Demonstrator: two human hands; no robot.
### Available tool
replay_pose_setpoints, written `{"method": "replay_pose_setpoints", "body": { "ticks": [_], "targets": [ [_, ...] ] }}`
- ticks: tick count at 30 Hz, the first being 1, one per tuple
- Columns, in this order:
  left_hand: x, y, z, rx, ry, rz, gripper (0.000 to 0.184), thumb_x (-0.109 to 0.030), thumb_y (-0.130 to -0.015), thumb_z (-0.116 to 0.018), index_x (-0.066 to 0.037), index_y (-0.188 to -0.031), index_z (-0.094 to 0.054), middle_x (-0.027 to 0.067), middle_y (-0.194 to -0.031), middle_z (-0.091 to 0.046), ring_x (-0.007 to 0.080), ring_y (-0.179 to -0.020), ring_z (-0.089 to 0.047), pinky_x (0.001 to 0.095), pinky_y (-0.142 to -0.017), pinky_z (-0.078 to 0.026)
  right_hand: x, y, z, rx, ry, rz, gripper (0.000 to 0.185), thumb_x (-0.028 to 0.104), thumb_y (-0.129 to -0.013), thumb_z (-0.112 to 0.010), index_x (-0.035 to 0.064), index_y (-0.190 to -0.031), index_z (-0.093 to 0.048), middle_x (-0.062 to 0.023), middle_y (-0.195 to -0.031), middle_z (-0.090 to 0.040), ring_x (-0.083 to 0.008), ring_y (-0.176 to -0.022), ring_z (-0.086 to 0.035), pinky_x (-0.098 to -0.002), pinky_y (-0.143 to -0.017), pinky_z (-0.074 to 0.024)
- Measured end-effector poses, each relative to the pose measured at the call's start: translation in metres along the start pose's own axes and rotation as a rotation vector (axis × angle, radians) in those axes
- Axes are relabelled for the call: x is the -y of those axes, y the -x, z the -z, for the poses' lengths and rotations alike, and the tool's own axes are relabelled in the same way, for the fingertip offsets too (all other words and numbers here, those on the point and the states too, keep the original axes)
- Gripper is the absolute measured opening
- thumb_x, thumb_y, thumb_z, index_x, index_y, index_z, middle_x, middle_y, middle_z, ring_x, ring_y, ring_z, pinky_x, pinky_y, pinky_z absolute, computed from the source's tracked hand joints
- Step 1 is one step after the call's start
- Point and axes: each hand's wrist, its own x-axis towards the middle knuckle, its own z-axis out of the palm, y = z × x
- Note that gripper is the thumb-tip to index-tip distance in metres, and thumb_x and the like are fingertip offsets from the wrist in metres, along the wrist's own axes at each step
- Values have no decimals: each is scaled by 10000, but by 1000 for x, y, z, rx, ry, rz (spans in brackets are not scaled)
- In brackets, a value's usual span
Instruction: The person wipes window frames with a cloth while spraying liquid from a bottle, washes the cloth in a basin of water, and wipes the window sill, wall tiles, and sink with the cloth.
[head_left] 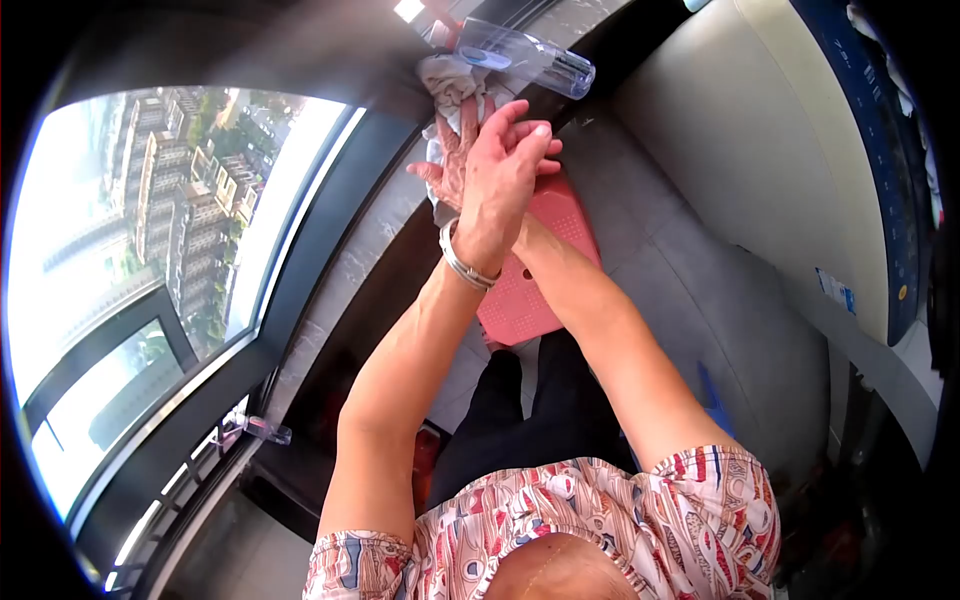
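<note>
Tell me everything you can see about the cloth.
The cloth is pale and looks like soft fabric. It lies on the grey sill, its far end bunched and crumpled. The right hand, fingers spread, rests over it, hiding much of it; pale patches show beside the hand.

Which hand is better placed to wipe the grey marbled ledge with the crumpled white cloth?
The right hand, probably: it's spread against the cloth, while the left hand crosses above, seemingly empty.

The cloth (449, 80) is whitish, the stool (515, 305) pink, the shirt (570, 505) multicolour-patterned.
</note>
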Motion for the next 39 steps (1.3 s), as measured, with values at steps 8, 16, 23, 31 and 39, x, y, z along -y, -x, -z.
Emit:
{"method": "replay_pose_setpoints", "body": {
  "ticks": [8,16,23,31,39],
  "targets": [
    [56,167,137,-245,-97,284,253,-106,-877,-522,11,-1101,-514,96,-945,-592,148,-795,-597,246,-671,-498,42,22,-20,156,12,-252,913,654,-723,-507,46,-1354,-252,-257,-1351,-144,-478,-1270,-100,-700,-859,-289],
    [86,264,285,-561,-364,145,230,-130,-854,-562,-32,-1061,-545,35,-907,-579,105,-774,-564,229,-629,-473,216,148,-60,469,-306,18,525,285,-756,-615,132,-1239,-480,-169,-1404,-104,-427,-1311,-46,-530,-822,-427],
    [99,264,350,-629,-748,-109,286,-109,-815,-571,-27,-1086,-536,80,-945,-567,173,-808,-551,294,-691,-459,147,69,-5,-13,-387,259,343,52,-740,-519,147,-1057,-610,-121,-1128,-454,-329,-978,-436,-375,-859,-442],
    [112,247,420,-638,-1244,-162,362,-244,-770,-638,-19,-1028,-519,121,-882,-546,284,-819,-508,400,-775,-389,64,-18,-30,42,51,-21,276,186,-780,-571,216,-1053,-602,-114,-1112,-419,-343,-944,-439,-417,-803,-449],
    [105,231,421,-509,-1184,-71,485,-293,-661,-735,-37,-948,-439,99,-762,-466,269,-735,-447,392,-731,-361,142,26,-58,-96,18,207,268,164,-778,-543,33,-1002,-606,-158,-955,-427,-323,-818,-448,-401,-682,-444]
  ]
}}
